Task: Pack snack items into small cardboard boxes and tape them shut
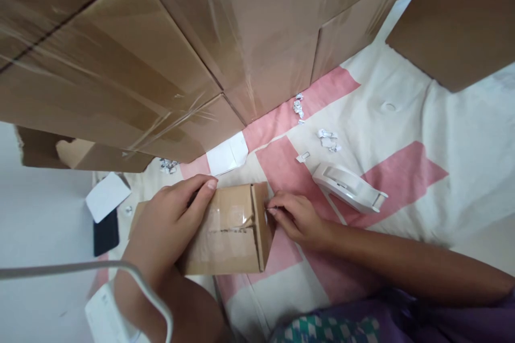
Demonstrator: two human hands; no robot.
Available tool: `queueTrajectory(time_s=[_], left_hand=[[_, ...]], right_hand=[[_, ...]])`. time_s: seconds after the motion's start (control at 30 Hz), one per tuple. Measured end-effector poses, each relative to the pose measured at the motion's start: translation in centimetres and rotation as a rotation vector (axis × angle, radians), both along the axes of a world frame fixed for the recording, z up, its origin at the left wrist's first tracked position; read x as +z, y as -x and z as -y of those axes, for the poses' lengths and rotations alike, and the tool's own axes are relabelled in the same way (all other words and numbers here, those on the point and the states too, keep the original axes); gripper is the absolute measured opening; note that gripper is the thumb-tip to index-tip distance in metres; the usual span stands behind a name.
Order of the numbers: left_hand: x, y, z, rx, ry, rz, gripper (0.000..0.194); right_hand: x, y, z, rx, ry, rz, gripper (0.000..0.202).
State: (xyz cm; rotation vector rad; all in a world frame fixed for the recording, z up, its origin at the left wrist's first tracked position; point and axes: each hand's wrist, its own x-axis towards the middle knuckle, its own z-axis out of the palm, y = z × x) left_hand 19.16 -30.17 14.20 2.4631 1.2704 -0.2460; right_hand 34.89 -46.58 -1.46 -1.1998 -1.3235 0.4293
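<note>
Centrally, in the lower middle of the frame, a small cardboard box (229, 236) lies on a pink-and-cream checked cloth (402, 134). Its long axis runs left to right across the picture, and its narrow end face points right, toward the right hand (300, 220). The box is plain brown. Clear tape covers its upper face, wrinkled and glossy, and a ragged seam runs along the long axis to the right-hand edge.

The left hand (169, 225) rests on the box's left part, palm down, fingers spread over the top face, thumb laid along the far upper edge. It presses on the box rather than closing around it. The right hand sits just beside the end face, with thumb and forefinger brought together at the top of that face. Whether they pinch a tape end or only touch the card cannot be told.

A white tape dispenser (348, 187) lies on the cloth near the right hand, to its upper right, apart from the box. Small white scraps (328, 139) are scattered above the dispenser. A white folded card (227, 155) lies just above the box. Large taped cartons (169, 37) fill the upper half of the frame. At lower left, a white card (108, 195) overlaps a dark flat object (105, 233), and a white cable (80, 268) crosses the left forearm.
</note>
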Motion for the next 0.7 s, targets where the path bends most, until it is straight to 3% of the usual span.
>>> queueTrajectory(time_s=[0.7], left_hand=[[-0.02,0.17,0.07,0.039,-0.024,-0.054,0.052]], right_hand=[[0.42,-0.11,0.57,0.079,-0.038,0.060,0.016]])
